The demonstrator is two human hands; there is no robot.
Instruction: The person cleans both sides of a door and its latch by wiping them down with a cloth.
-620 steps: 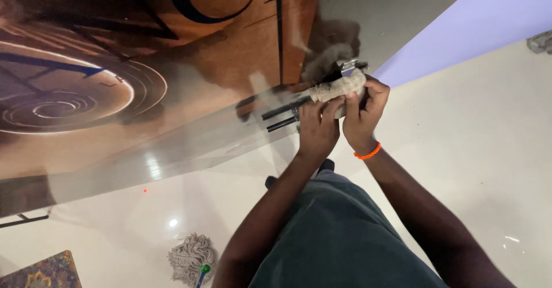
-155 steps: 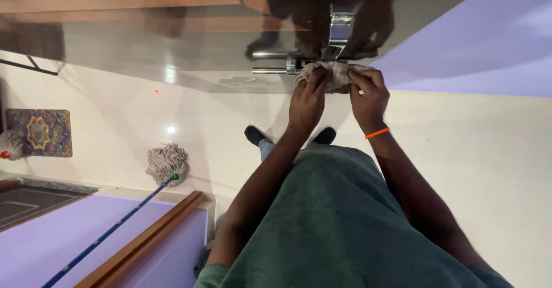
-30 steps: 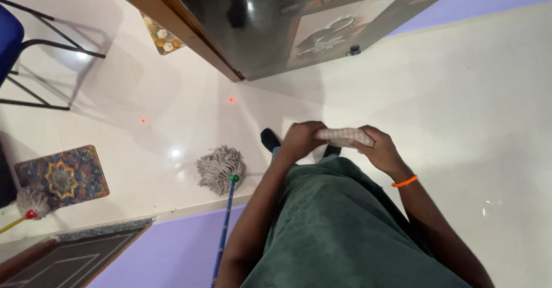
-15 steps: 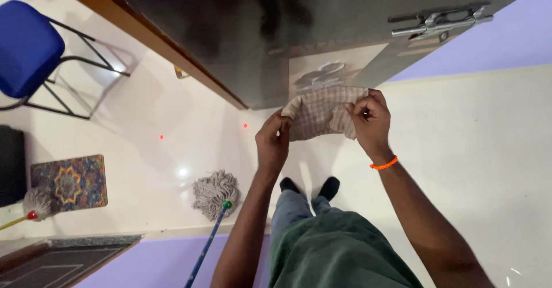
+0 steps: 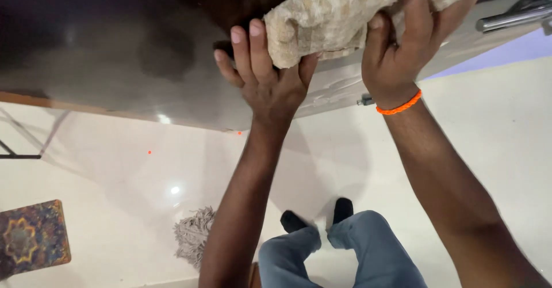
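Hands first. Left hand (image 5: 267,78) raised overhead against a dark glossy door (image 5: 115,52), fingers (image 5: 240,49) spread upward and thumb hooked round the near end of a beige checked cloth (image 5: 339,14); the cloth's corner is pinched between thumb and palm. Right hand (image 5: 402,43) beside it, fingers curled up over the cloth's other stretch, gripping it from below. An orange band (image 5: 399,105) sits on the right wrist.

Cloth bunched and folded, spanning from one hand to the other, lying above and between them and pressed to the door's surface near its lower edge. Its far right end runs out of the top of the view (how far it reaches cannot be told).

Just right of the right hand: a chrome door handle (image 5: 514,17), close to the cloth but whether touching is unclear. A small metal fitting (image 5: 364,99) shows at the door's edge beside the right wrist.

Below, both forearms rise from the bottom of the view. Blue jeans (image 5: 339,259) and dark-socked feet (image 5: 296,220) stand on a pale shiny floor (image 5: 489,132). Grey mop head (image 5: 192,233) lies on the floor left of the feet, near the left forearm. Patterned mat (image 5: 31,239) sits at the far left, well apart. Thin black chair legs (image 5: 17,153) show at the left edge. Strip of lilac wall (image 5: 512,49) shows under the handle.
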